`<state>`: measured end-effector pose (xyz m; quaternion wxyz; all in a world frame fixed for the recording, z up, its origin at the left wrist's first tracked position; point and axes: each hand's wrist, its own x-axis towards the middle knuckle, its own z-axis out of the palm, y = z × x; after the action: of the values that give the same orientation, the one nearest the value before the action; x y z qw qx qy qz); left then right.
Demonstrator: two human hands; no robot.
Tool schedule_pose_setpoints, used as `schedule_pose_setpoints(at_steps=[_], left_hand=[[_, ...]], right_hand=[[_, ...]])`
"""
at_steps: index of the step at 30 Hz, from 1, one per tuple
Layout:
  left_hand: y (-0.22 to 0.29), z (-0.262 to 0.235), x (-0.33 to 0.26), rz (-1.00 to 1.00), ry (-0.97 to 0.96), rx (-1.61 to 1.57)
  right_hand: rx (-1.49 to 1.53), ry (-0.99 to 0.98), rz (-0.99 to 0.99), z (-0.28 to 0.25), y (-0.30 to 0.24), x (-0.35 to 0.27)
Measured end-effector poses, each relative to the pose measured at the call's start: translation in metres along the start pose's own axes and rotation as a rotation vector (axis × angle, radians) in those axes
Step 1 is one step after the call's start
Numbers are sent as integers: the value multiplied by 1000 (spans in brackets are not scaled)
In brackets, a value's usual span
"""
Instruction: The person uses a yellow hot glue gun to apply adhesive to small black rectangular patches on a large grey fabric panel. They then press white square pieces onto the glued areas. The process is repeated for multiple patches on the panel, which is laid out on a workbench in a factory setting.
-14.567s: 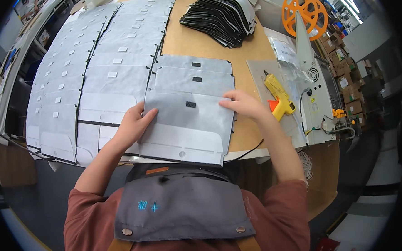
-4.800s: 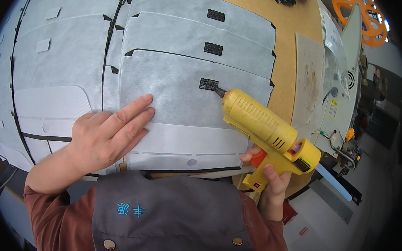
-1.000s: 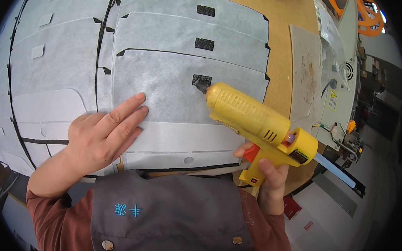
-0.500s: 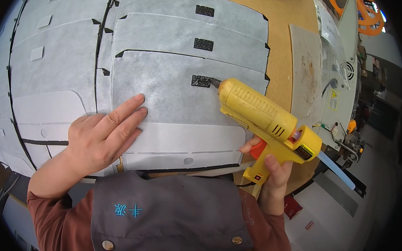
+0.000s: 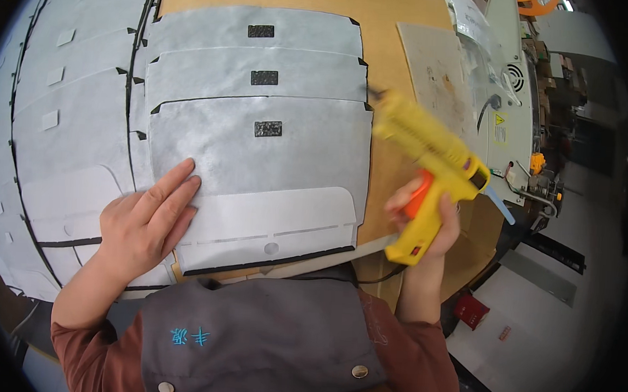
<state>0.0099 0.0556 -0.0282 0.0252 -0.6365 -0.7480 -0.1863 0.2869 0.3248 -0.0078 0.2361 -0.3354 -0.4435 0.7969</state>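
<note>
My right hand (image 5: 446, 230) grips the handle of a yellow hot glue gun (image 5: 427, 138), fingers by its orange trigger. A pale blue glue stick (image 5: 499, 206) pokes out of its back end. The dark nozzle is raised off to the right of the grey-white fabric panel (image 5: 221, 145), slightly blurred by motion. On that panel sits a small black textured patch (image 5: 268, 129). My left hand (image 5: 145, 226) lies flat on the panel's left side, fingers stretched out, holding nothing. Below the patch, a white flap-shaped piece (image 5: 299, 213) runs along the panel's near part.
Two similar panels, each with a black patch (image 5: 264, 78), overlap farther back. Stacked panels with white squares (image 5: 50, 120) spread to the left. On the brown tabletop (image 5: 395, 65) lies a stained pale board (image 5: 437, 82). A pale machine (image 5: 498, 135) with a fan vent stands at right.
The glue gun's nozzle has left the nearest black patch and swung right, past the panel's edge. The view has shifted. My left hand stays flat on the panel.
</note>
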Motion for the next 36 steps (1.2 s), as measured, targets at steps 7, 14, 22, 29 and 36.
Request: schedule_pose_setpoints(at_steps=[7, 14, 22, 29, 36], left_hand=[[4, -8, -1, -29, -57, -13], [23, -59, 0, -611, -130, -871], [44, -45, -8, -922, -40, -1932], [59, -39, -1, -931, -162, -1781], [75, -31, 10, -603, -233, -1540]], right_hand=[[452, -33, -8, -84, -55, 56], [295, 52, 30, -123, -47, 69], [-383, 385, 102, -121, -59, 51], [-1210, 611, -375, -69, -52, 16], [-1021, -368, -578, 95, -1, -25]])
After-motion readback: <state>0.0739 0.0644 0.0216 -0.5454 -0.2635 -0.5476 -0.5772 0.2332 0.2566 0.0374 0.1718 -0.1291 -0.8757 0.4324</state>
